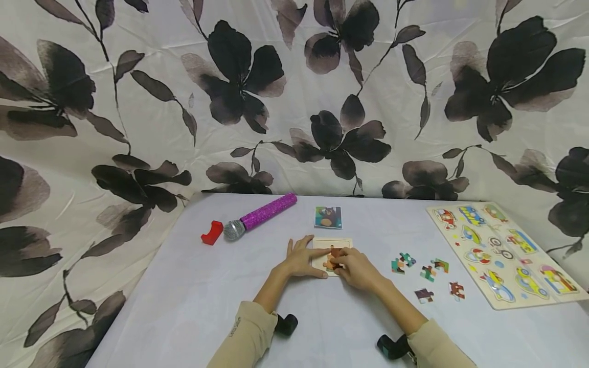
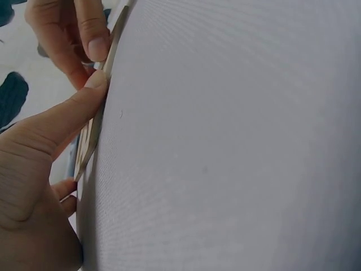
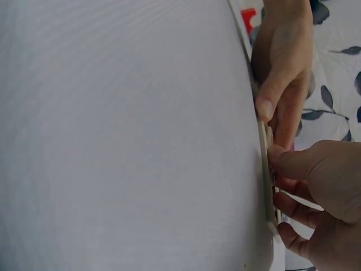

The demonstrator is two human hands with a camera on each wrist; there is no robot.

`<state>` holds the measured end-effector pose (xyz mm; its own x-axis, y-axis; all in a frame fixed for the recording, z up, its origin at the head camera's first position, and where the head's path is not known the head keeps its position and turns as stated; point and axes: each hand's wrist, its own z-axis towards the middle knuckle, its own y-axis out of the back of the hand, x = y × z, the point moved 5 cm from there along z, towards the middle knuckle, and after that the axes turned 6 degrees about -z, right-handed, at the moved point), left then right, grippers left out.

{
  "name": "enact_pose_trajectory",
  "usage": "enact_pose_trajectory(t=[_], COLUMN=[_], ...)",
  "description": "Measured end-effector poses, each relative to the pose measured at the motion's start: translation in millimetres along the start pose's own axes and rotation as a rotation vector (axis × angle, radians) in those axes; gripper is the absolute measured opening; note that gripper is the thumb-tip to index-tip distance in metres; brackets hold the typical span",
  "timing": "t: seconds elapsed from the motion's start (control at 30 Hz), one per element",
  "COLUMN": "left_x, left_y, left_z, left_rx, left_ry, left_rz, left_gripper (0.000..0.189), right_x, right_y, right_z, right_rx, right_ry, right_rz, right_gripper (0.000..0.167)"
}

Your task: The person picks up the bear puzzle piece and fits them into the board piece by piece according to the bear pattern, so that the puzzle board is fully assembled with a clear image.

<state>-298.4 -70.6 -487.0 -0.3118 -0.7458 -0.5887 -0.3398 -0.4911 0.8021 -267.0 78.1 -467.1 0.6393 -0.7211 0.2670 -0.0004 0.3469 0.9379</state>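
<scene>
A small wooden puzzle board (image 1: 342, 242) with a pale rim and brown pieces lies in front of me, partly covered by both hands. My left hand (image 1: 301, 259) spreads over its left side, thumb at the near edge and index finger reaching across to the pieces. In the left wrist view the left thumb (image 2: 82, 104) presses on the board's edge. My right hand (image 1: 359, 268) pinches a brown puzzle piece (image 1: 336, 252) over the board; its curled fingers hide part of it. In the right wrist view the right fingertips (image 3: 280, 199) lie right at the board's edge.
Several loose jigsaw pieces (image 1: 428, 273) lie to the right, beside a large wooden vehicle puzzle (image 1: 499, 255). A bear picture card (image 1: 328, 217) lies behind the board. Back left are a purple glitter microphone (image 1: 269, 211) and a red block (image 1: 212, 233). A floral cloth (image 1: 294, 102) hangs behind the table.
</scene>
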Motion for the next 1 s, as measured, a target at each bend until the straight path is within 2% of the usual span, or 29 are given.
enact_pose_trajectory(t=[0.27,0.67,0.87,1.0], left_x=[0.6,0.4,-0.4,-1.3], left_y=[1.2,0.6,1.8,2.1], left_z=[-0.3,-0.4,-0.5,-0.9], left_rx=[0.013,0.016,0.002,0.001], left_ry=[0.007,0.003,-0.003,-0.004], left_rz=[0.019,0.027,0.018,0.018], left_gripper=[0.069,0.071,0.072,0.072], right_x=[1.6,1.5,0.3,0.1], right_y=[-1.4,-1.4,-0.9,-0.2], right_z=[0.0,2.6,4.4,4.4], right_rx=[-0.01,-0.025,-0.081,-0.09], right_ry=[-0.006,-0.057,-0.062,-0.056], right_rz=[-0.021,-0.007,-0.008,0.0], right_gripper=[0.025,0.024,0.017,0.015])
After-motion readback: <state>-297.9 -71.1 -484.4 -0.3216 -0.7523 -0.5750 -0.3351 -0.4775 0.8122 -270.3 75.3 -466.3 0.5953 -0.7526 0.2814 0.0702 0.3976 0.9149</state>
